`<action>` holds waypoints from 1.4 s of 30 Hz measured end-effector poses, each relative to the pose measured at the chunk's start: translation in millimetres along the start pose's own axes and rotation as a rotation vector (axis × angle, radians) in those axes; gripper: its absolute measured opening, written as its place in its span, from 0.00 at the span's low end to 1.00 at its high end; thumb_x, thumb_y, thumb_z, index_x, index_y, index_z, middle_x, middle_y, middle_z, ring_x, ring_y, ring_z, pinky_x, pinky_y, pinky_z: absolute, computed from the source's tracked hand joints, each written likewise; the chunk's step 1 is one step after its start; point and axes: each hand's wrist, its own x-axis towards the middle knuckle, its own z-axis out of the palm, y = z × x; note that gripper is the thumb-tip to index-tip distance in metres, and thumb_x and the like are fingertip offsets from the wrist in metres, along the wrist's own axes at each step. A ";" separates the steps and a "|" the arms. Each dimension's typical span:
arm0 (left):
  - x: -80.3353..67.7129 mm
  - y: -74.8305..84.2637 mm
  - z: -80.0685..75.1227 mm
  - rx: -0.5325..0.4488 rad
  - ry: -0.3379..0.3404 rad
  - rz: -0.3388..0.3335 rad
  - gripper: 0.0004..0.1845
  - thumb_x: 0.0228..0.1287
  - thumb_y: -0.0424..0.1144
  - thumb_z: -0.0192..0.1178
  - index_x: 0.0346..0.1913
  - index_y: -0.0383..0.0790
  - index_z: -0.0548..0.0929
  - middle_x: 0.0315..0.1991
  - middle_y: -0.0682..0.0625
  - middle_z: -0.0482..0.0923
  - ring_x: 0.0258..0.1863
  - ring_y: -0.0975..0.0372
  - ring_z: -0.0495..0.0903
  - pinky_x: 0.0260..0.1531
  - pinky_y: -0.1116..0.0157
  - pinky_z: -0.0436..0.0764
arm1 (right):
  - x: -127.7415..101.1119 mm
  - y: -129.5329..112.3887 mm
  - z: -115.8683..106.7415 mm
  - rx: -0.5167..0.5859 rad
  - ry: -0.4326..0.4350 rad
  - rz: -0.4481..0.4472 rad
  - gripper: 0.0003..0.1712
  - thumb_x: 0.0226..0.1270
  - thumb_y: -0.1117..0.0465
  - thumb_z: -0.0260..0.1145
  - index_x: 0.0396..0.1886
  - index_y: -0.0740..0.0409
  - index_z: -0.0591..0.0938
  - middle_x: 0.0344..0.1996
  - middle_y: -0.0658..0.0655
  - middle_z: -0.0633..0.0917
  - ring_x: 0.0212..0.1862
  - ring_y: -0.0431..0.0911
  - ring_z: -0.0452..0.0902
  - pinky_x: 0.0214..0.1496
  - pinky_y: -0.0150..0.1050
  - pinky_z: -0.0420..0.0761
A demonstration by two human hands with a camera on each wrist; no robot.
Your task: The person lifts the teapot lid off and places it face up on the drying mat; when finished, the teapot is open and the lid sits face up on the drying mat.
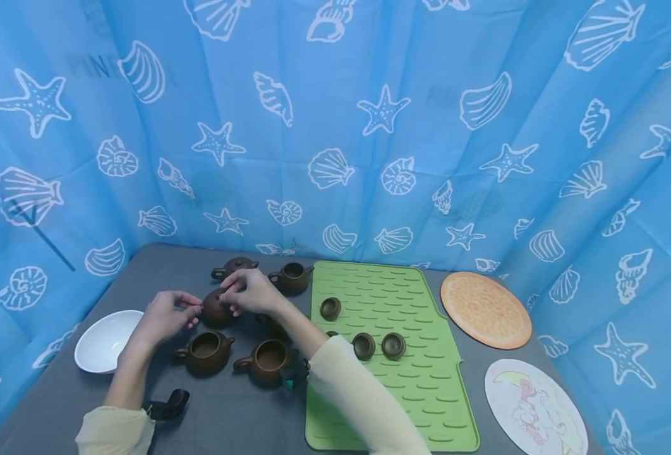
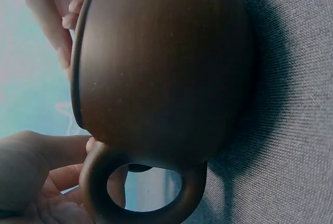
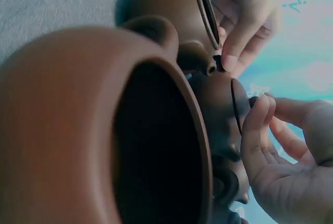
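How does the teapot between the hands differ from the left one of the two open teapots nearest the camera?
The teapot between the hands wears a lid; the open teapot has a bare mouth. The right hand pinches the first teapot's knob; the open teapot has none on top. Both are brown.

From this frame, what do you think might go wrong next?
The right hand pinches only the small lid knob, so it could slip from the fingers if lifted.

The lidded teapot between the hands has an open teapot close in front; shifting it might bump that one.

The right sleeve crosses the green mat near small cups and could knock one.
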 end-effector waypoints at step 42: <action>1.4 -1.9 5.6 -0.006 0.038 -0.020 0.14 0.84 0.33 0.57 0.60 0.23 0.81 0.47 0.33 0.86 0.35 0.60 0.88 0.32 0.67 0.84 | -60.2 -1.4 -49.6 -0.075 0.111 -0.132 0.11 0.80 0.60 0.69 0.55 0.61 0.86 0.49 0.64 0.88 0.25 0.41 0.83 0.35 0.44 0.89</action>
